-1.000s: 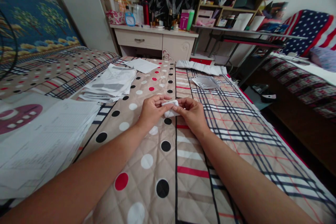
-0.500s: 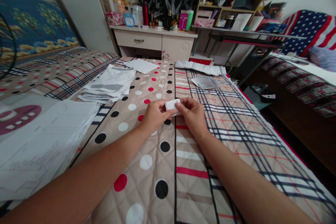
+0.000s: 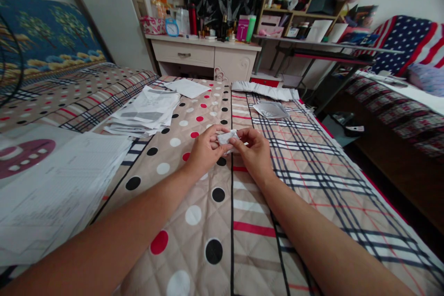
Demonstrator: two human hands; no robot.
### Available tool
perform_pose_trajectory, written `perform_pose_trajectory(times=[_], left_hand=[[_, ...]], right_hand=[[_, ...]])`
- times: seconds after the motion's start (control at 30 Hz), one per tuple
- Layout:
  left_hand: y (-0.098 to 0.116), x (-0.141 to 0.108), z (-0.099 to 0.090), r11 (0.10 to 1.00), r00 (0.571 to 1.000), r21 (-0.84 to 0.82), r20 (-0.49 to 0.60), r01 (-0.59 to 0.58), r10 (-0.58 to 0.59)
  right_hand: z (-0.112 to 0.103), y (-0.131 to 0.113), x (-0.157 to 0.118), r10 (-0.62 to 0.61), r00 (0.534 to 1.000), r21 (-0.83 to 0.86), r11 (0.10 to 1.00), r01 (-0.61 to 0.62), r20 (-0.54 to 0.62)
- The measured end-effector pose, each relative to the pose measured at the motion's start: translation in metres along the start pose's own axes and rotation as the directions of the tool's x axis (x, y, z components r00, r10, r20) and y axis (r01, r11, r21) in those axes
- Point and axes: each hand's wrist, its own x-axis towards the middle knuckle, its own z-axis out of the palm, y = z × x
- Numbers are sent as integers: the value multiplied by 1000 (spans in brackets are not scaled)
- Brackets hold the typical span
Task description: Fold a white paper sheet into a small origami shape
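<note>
A small white folded piece, paper or tissue by its look [image 3: 226, 137], is pinched between my two hands above the bedspread. My left hand [image 3: 207, 149] grips its left side, thumb in front and fingers behind. On the other side my right hand [image 3: 254, 149] presses the right end between thumb and fingers. Part of the white piece is hidden behind the fingers. Beyond the hands, a clear-and-grey flat packet [image 3: 271, 109] lies on the bedspread [image 3: 194, 185], with a long row of white folded pieces [image 3: 265, 90] behind it.
At the left lie a stack of papers [image 3: 142, 112], a single white sheet [image 3: 189, 88] and a larger pile of printed sheets [image 3: 58, 194]. A white dresser [image 3: 194, 53] stands past the far end of the bed. Another bed [image 3: 398, 115] is at the right.
The white folded piece looks more crumpled and less flat on top. My left fingers have lifted and spread slightly behind it; my right hand has barely moved.
</note>
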Motion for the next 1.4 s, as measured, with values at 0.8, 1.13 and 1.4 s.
perform_pose_trajectory(times=[0.8, 1.13, 1.4], left_hand=[[17, -5, -9, 796, 909, 474, 24, -376, 415], [12, 0, -9, 954, 969, 197, -60, -225, 241], [10, 3, -8, 997, 994, -49, -92, -62, 58]], right_hand=[[-2, -6, -4, -167, 974, -191, 962, 196, 156], [1, -8, -6, -12, 998, -36, 999, 14, 61], [4, -7, -8, 41, 999, 61, 997, -41, -2]])
